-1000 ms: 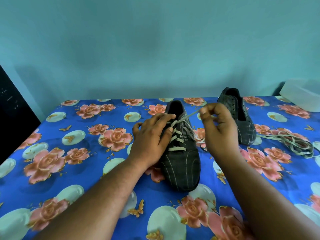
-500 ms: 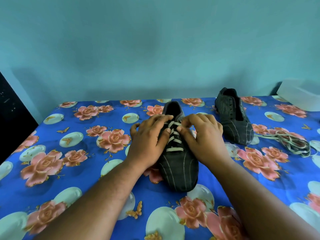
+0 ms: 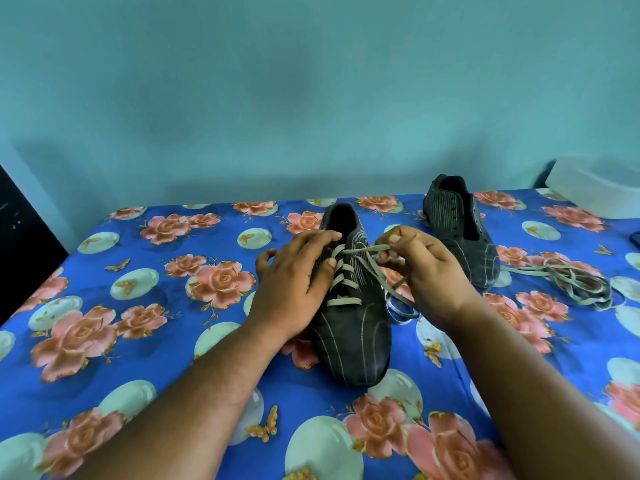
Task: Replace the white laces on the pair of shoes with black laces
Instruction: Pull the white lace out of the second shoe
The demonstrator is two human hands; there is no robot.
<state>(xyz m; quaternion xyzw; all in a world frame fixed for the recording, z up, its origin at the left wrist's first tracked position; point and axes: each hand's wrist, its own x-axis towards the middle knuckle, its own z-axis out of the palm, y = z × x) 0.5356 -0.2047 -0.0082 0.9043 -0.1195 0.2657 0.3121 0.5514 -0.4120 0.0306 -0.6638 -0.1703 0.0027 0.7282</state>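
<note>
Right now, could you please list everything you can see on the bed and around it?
Dark striped laced shoe: one, centre, toe toward camera.
Pale lace: one, partly threaded in that shoe.
Dark striped unlaced shoe: one, back right.
Loose pale lace pile: one, right.
Blue floral bedsheet: one, underneath.
White plastic container: one, far right.
Left hand: rests on laced shoe.
Right hand: pinches lace end.

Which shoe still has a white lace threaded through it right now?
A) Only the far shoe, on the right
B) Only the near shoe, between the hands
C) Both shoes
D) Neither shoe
B: the near shoe shows white lace rows across its front, while the far shoe shows bare eyelets.
</note>
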